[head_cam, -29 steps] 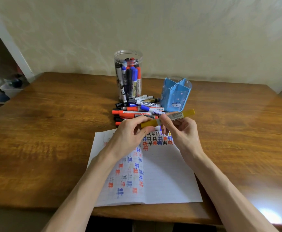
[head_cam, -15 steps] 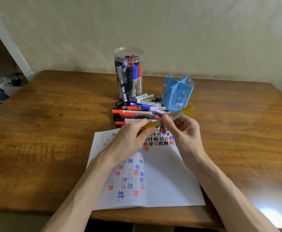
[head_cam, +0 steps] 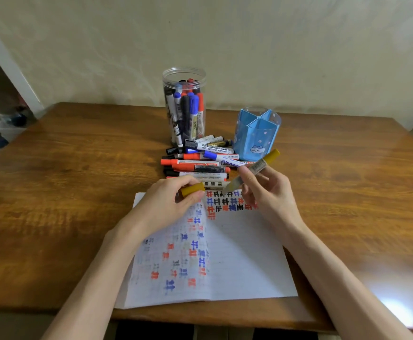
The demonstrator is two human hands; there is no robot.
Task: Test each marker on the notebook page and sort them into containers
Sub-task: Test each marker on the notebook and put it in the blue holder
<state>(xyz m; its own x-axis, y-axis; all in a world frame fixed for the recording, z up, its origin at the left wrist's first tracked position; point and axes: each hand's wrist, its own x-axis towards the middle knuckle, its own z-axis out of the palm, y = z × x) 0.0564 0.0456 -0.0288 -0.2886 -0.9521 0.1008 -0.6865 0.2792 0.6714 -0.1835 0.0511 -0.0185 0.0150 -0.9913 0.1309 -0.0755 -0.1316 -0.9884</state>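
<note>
**A:** Yellow marker (head_cam: 258,166) uncapped and tilted, its tip down and to the left over the top edge of the notebook (head_cam: 244,261), its back end up and to the right.

**B:** The right hand (head_cam: 269,195) has it. Thumb and fingers pinch the barrel around its middle, so the yellow back end sticks out past the knuckles and the tip pokes out below them.

**A:** Is the tip on the paper?

**B:** Cannot tell. It sits right at the first row of marks (head_cam: 225,203), but contact is not clear from this angle.

**A:** And the cap (head_cam: 192,188)?

**B:** In the left hand (head_cam: 166,204), fingers curled round it, with its yellow end showing to the right. It is just beside the tip, with a small gap between them.

**A:** Both hands hover over the far end of the page, the left over the left leaf and the right over the right leaf.

**B:** The pages carry red, blue and black scribbles, thick along the top right and scattered down the left leaf.

**A:** Just beyond the notebook lies a pile of markers (head_cam: 200,165), red, blue and black, lying flat.

**B:** Behind the pile stands a clear jar (head_cam: 167,79), upright, with more markers (head_cam: 188,111) standing in it. To the right of it is a blue divided holder (head_cam: 254,143), close to the marker's back end.

**A:** All of it rests on a brown wooden counter (head_cam: 77,180).
</note>
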